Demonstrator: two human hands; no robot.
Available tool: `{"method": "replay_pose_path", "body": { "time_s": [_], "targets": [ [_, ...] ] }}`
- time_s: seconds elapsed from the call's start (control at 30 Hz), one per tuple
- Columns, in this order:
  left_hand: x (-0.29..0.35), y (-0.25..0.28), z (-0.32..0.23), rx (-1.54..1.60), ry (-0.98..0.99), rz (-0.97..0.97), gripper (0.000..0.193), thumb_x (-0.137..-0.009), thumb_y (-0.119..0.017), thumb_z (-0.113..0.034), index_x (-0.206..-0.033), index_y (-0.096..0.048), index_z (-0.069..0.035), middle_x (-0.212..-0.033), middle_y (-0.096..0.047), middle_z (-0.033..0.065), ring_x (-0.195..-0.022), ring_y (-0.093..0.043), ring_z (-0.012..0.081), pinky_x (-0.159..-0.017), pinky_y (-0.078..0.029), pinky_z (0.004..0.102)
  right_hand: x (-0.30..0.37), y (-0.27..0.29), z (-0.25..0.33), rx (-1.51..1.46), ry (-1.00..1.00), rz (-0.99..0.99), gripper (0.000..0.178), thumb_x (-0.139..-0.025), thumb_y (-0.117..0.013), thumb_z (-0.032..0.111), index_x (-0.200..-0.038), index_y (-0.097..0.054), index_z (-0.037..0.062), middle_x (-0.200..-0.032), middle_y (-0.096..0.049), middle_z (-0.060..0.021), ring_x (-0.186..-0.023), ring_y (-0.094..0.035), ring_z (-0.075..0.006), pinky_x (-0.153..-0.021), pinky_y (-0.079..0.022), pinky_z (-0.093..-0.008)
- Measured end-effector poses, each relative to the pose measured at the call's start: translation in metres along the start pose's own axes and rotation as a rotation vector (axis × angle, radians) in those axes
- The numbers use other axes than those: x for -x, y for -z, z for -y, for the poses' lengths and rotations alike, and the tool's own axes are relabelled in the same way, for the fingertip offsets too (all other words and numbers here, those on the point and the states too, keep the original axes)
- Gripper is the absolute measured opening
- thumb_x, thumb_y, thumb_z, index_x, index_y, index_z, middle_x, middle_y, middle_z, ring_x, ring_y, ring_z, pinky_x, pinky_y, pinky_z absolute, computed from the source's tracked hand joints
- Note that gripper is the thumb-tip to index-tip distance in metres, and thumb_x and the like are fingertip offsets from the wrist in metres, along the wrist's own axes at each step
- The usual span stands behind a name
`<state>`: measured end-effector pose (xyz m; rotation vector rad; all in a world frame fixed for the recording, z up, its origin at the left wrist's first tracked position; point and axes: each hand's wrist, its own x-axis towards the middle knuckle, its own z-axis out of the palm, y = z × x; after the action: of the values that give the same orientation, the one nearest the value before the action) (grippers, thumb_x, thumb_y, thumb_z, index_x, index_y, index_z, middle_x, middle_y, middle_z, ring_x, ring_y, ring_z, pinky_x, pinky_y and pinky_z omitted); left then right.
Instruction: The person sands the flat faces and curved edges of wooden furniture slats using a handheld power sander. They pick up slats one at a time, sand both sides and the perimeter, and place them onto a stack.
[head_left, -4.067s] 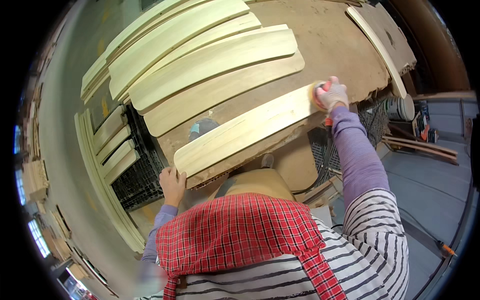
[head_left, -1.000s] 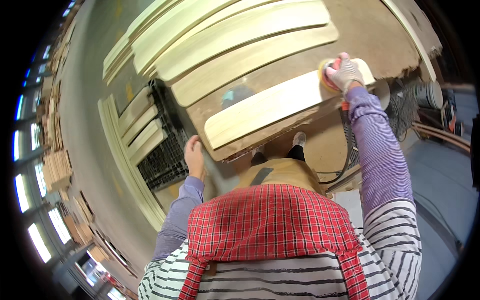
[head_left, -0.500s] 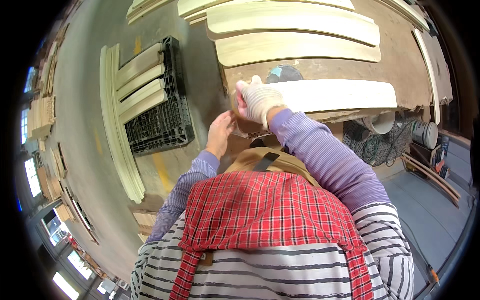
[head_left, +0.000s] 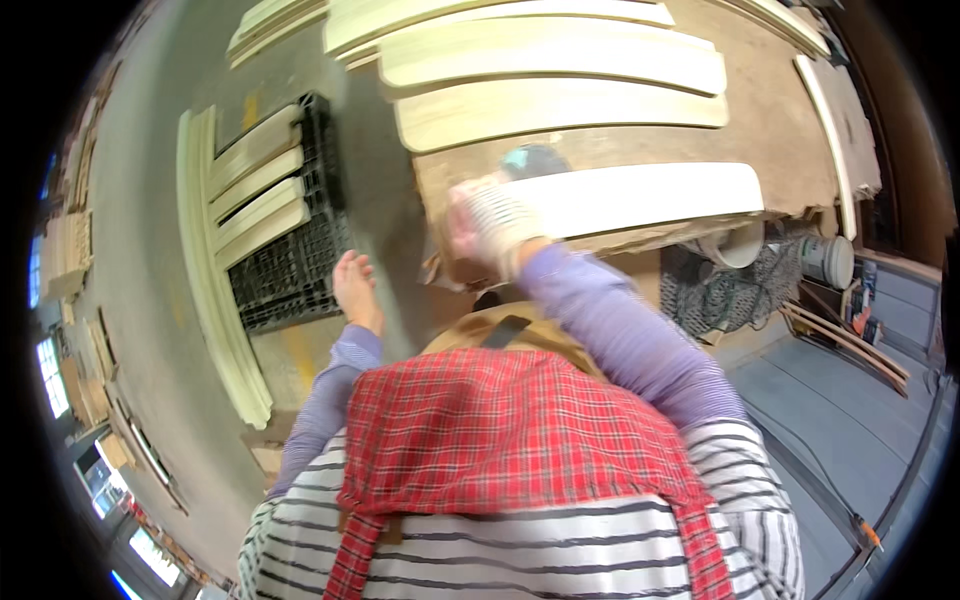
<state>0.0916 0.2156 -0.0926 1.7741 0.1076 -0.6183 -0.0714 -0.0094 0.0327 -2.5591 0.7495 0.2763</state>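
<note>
A pale, curved wooden board with rounded corners lies along the near edge of the worktable. At its left end is my right hand, in a light knit glove that leaves fingertips bare. It is blurred by motion; the fingers look curled, and whatever they hold is hidden. Just behind the glove sits a dark round object with a light blue patch, partly covered by the board. My left hand is bare, in the air left of the table, fingers apart and holding nothing.
More curved boards lie farther back on the worktable. On the floor at left, a black plastic pallet carries several boards, with long strips beside it. Under the table's right side are black netting and a white bucket.
My left hand has moved left, away from the table's corner and my right hand. The gloved right hand stays at the board's end, now blurred. The whole view has shifted slightly.
</note>
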Motion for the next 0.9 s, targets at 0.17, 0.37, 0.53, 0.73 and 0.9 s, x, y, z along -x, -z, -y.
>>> {"method": "replay_pose_path", "body": {
  "time_s": [0.17,0.37,0.53,0.73,0.9],
  "targets": [
    [0.019,-0.089,-0.017,-0.368,-0.599,0.075,0.027,-0.098,-0.049,-0.009,-0.121,-0.062,-0.004,-0.116,-0.064,0.0099,-0.101,-0.058,0.0218,-0.091,-0.046,0.033,0.018,-0.003,-0.002,-0.385,-0.108,0.092,0.024,-0.083,-0.069,0.025,-0.104,-0.062,0.0162,-0.112,-0.056,-0.0189,-0.087,-0.066,-0.0342,-0.078,-0.055,-0.0428],
    [0.078,-0.222,-0.025,-0.779,-1.136,0.294,0.025,-0.091,-0.057,-0.011,-0.115,-0.064,-0.011,-0.114,-0.062,0.0086,-0.113,-0.054,0.0299,-0.101,-0.038,0.0439,0.065,0.044,-0.171,-0.251,-0.46,-0.196,0.039,-0.079,-0.075,0.03,-0.112,-0.06,0.0143,-0.111,-0.056,-0.0241,-0.091,-0.064,-0.0388,-0.084,-0.054,-0.0414],
    [0.088,-0.228,-0.019,-1.058,-1.135,0.348,0.024,-0.092,-0.057,-0.016,-0.116,-0.062,-0.011,-0.114,-0.061,0.0077,-0.113,-0.053,0.0278,-0.102,-0.036,0.044,0.121,0.091,-0.315,-0.209,-0.777,-0.389,0.049,-0.08,-0.073,0.036,-0.122,-0.059,0.0149,-0.11,-0.058,-0.0243,-0.099,-0.063,-0.0385,-0.09,-0.053,-0.0403],
    [0.09,-0.231,-0.021,-1.058,-1.123,0.362,0.024,-0.093,-0.056,-0.015,-0.115,-0.062,-0.01,-0.113,-0.061,0.0078,-0.113,-0.053,0.0282,-0.101,-0.036,0.044,0.165,0.112,-0.439,-0.212,-1.105,-0.435,0.06,-0.081,-0.072,0.043,-0.131,-0.053,0.0174,-0.12,-0.054,-0.0225,-0.106,-0.062,-0.0378,-0.095,-0.051,-0.0422],
    [0.087,-0.232,-0.02,-1.035,-1.18,0.384,0.024,-0.092,-0.055,-0.009,-0.114,-0.062,-0.009,-0.11,-0.062,0.0102,-0.108,-0.057,0.0309,-0.096,-0.039,0.0462,0.124,0.082,-0.369,-0.278,-0.907,-0.329,0.051,-0.087,-0.067,0.04,-0.128,-0.051,0.0153,-0.115,-0.055,-0.0227,-0.105,-0.063,-0.0375,-0.093,-0.051,-0.0444]
  ]
}}
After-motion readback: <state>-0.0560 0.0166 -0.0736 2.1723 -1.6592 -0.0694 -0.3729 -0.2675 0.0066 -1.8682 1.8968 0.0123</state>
